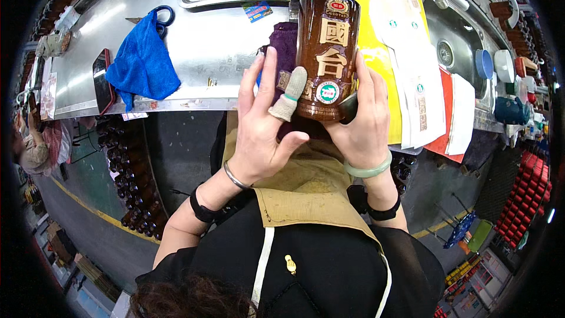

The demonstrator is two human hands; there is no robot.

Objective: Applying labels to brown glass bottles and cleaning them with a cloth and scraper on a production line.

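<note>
We see gold raised characters and a small round green-and-white label [327,91] on the front of the glossy brown ceramic bottle [326,53], held upright at centre. To its right, long white label sheets [412,53] lie on a yellow strip [376,53]. Far left on the steel desk [206,53] rests a dark-screened phone in a red case [103,80]. A small blue-green sticker [257,10] lies beyond.

bottle [327,53] between hands, cloth [143,62] left on table [206,47]
</note>
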